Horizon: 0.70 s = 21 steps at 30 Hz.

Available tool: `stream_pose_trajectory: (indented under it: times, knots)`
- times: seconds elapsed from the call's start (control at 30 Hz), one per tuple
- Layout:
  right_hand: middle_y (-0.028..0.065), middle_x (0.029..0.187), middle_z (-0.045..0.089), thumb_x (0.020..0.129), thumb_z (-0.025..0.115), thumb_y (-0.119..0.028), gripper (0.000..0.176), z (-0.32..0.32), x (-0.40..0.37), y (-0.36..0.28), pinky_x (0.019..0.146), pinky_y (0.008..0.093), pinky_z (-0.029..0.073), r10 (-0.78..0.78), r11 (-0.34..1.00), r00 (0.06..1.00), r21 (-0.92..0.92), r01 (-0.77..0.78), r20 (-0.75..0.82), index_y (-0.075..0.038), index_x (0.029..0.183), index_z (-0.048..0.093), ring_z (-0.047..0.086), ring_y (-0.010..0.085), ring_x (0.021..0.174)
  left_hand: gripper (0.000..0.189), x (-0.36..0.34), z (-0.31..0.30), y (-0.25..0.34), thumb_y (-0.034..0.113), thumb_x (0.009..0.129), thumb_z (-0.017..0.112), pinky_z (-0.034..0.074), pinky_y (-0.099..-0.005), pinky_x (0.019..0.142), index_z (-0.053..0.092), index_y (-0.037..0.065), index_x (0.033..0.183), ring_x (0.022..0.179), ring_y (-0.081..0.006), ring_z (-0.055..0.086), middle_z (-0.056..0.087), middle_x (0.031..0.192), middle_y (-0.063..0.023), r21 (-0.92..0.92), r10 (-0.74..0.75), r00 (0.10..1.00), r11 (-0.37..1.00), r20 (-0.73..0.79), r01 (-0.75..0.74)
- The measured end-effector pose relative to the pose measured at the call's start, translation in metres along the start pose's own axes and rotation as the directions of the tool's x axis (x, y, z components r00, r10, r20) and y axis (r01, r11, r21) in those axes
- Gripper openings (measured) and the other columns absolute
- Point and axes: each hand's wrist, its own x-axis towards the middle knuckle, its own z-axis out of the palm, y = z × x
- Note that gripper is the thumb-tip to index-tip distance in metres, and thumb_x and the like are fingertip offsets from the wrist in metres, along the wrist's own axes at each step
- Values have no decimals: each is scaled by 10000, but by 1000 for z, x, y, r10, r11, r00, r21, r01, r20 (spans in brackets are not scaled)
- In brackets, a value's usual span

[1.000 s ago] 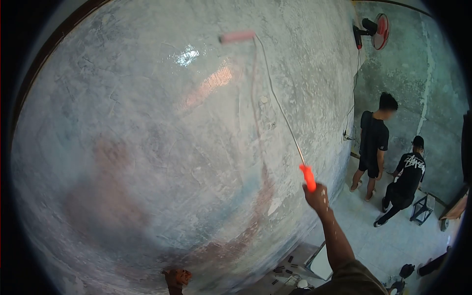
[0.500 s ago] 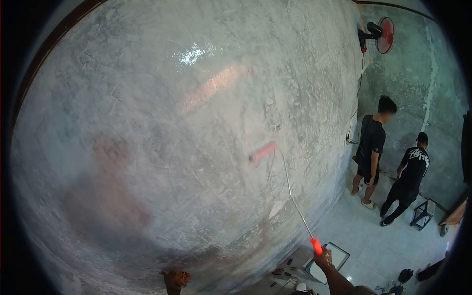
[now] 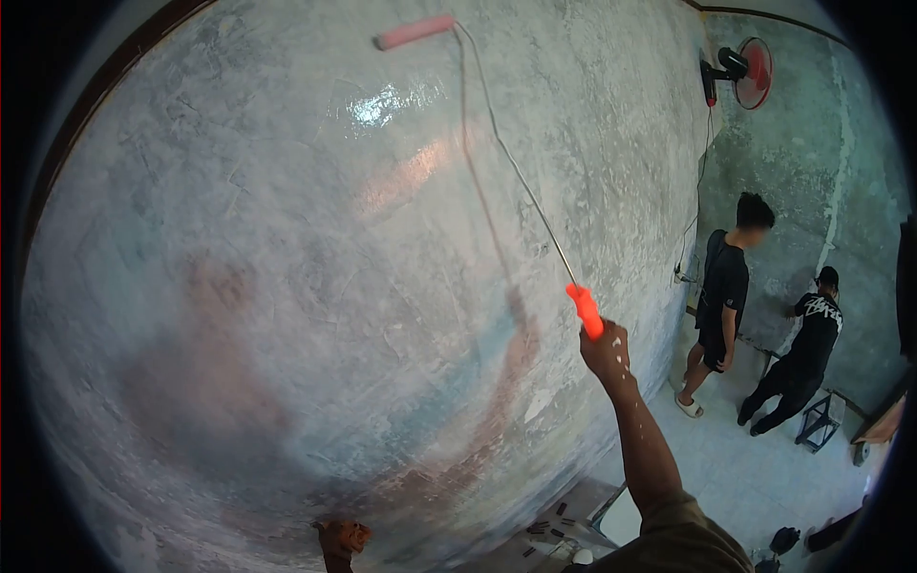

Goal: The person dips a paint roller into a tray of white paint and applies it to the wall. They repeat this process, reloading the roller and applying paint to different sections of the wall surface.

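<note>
My right hand (image 3: 607,349) is closed around the orange handle (image 3: 586,312) of a paint roller, arm stretched up and forward. A long thin wire frame (image 3: 521,181) runs from the handle to the pink roller sleeve (image 3: 415,31), which lies high up against the grey, mottled wall (image 3: 315,258). White specks dot the back of my hand and my forearm. Beside the frame, its shadow falls on the wall. My left hand is out of sight.
A knobbly orange-brown object (image 3: 344,542) stands at the bottom edge. A pale tray (image 3: 621,516) sits on the floor below my arm. On the right are two people in black (image 3: 721,286) (image 3: 810,334), a small stool (image 3: 821,423) and a wall fan (image 3: 750,72).
My right hand has risen and moved slightly left, carrying the roller from mid-wall to near the top of view. The person at far right has shifted an arm toward the wall.
</note>
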Motion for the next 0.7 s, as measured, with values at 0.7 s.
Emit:
stream_pose_trajectory:
  times: [0.7]
  knots:
    - [194, 600, 559, 762, 559, -151, 140, 17, -141, 117, 477, 445, 422, 16, 961, 986, -275, 30, 164, -16, 723, 554, 570, 391, 584, 895, 25, -40, -13, 781, 737, 201, 432, -437, 410, 575, -31, 759, 467, -344, 482, 589, 735, -241, -20, -136, 874, 986, 467, 164]
